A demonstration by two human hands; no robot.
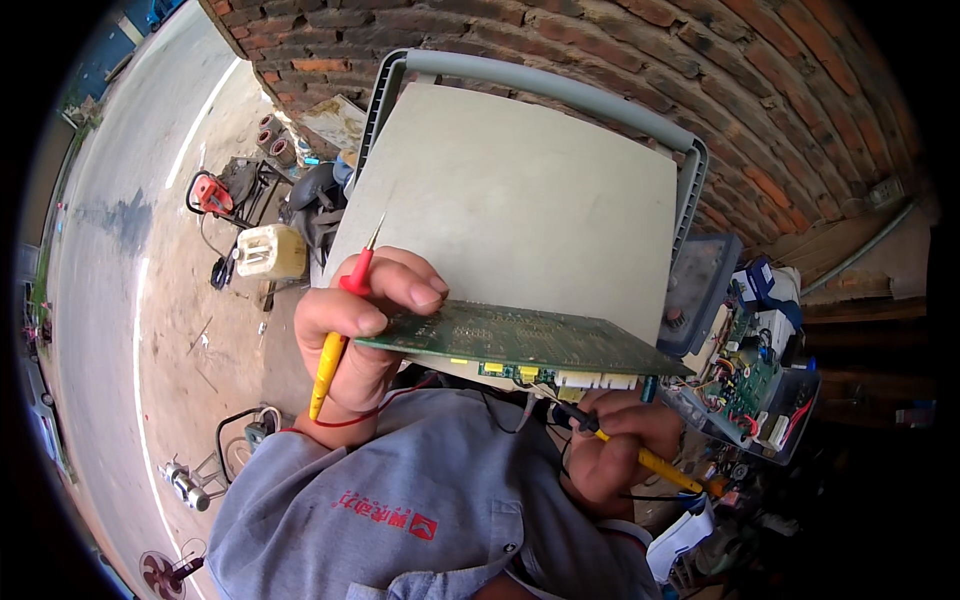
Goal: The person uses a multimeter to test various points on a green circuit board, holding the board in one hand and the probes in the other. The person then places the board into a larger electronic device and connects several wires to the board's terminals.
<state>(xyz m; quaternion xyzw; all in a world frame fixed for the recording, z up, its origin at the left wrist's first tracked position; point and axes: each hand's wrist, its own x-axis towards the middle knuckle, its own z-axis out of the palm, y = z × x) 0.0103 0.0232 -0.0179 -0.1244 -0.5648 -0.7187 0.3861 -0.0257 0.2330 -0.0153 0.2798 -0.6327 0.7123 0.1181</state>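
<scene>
My left hand (345,320) is closed on the left corner of a green circuit board (530,335), pinching it between thumb and fingers. The same hand also holds a yellow multimeter probe (328,375) with a red collar, its bare metal tip pointing up and away from the board. Tilted almost edge-on, the board has solder points on its upper face and white connectors (600,380) and yellow parts along the lower side. Below its right half, my right hand (620,445) grips a second yellow probe (668,470) with a black collar. Whether that probe's tip touches the board is hidden.
A pale flat worktop (520,190) with a grey bar handle (560,85) lies beyond the board, against a brick wall (640,40). On the right is a clear plastic box (790,440) of electronics. A yellowish jerrycan (272,252) stands left, near a road.
</scene>
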